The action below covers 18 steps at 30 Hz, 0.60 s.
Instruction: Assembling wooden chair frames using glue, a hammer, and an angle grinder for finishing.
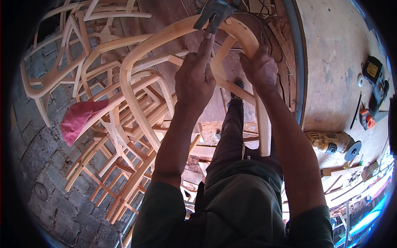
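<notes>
Near the top middle, my left hand [194, 80] is closed round the handle of a claw hammer [212, 18]. The dark hammer head lies over the top of a curved wooden chair rail [163, 39]; whether it touches the wood I cannot tell. My right hand [262, 68] grips the right bend of that same rail, fingers wrapped round it. From the bend the pale wood runs down to a blunt end [264, 144] in front of my legs. Below the rail, wooden struts [225, 49] join it as part of a chair frame.
Bare wooden chair frames [120, 136] crowd the left side over grey paving. A red cap [80, 120] hangs on one. On the bench [331, 62] at right lie an angle grinder [328, 141] and a cordless power tool [377, 93]. Cables and wood strips [285, 49] lie beside the bench.
</notes>
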Motion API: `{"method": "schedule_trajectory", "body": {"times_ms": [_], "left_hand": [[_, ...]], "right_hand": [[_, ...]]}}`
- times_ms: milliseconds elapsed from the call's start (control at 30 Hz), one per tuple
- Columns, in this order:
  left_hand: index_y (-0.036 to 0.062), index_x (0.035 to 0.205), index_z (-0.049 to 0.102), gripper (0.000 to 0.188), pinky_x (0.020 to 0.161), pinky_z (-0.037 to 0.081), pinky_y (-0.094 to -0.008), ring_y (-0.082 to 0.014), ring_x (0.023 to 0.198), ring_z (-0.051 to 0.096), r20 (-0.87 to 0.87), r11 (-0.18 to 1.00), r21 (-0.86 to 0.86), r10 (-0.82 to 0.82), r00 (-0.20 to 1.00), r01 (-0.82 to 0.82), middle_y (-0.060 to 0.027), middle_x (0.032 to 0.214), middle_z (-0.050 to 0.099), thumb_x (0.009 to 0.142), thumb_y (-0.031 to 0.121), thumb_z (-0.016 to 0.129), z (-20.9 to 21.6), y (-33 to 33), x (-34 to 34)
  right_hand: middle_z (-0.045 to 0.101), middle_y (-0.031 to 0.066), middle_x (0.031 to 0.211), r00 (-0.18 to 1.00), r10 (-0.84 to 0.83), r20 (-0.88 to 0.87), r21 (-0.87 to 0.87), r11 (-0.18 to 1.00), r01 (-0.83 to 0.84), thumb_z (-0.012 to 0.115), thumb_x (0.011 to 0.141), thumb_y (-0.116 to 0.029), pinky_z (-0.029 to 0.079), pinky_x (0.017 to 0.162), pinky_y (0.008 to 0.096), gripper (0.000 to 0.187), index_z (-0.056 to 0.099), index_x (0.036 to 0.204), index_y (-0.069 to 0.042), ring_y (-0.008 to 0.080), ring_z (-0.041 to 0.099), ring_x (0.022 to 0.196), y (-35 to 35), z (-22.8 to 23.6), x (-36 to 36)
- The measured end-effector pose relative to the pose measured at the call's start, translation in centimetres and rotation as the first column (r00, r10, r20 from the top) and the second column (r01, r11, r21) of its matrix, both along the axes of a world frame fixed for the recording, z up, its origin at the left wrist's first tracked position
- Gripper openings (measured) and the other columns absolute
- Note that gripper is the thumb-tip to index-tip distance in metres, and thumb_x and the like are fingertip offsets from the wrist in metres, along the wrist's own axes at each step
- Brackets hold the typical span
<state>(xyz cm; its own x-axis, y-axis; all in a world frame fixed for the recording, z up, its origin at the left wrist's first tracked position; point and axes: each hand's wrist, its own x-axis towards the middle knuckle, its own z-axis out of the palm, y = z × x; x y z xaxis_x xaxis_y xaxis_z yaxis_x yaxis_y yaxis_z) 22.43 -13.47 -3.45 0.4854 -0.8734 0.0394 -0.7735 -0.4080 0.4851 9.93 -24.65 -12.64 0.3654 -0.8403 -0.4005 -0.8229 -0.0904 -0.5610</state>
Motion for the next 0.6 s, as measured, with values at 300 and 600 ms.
{"method": "schedule_trajectory", "body": {"times_ms": [300,600], "left_hand": [[0.0204,0.151,0.042,0.068,0.067,0.051,-0.0415,-0.0294,0.073,0.061,-0.027,0.987,-0.159,-0.005,1.000,0.001,-0.0125,0.082,0.061,0.089,-0.003,0.059,-1.4,0.2,0.0],[0.0077,0.147,0.046,0.063,0.089,0.054,-0.0371,-0.0312,0.115,0.065,-0.111,1.000,-0.028,-0.016,0.994,0.013,-0.0199,0.129,0.063,0.087,-0.010,0.056,-1.2,-0.4,-0.5]], "right_hand": [[0.068,0.0308,0.091,1.000,-0.003,0.004,-0.006,1.000,0.003,0.075,0.079,-0.040,0.052,0.080,0.0577,0.053,0.052,0.105,0.000,0.0496,0.066,0.089,0.2,-0.4,0.0],[0.068,0.0298,0.088,1.000,-0.024,0.008,-0.018,1.000,0.024,0.075,0.078,-0.039,0.053,0.080,0.0574,0.052,0.053,0.103,0.000,0.0490,0.067,0.087,0.2,-0.5,0.1]]}}
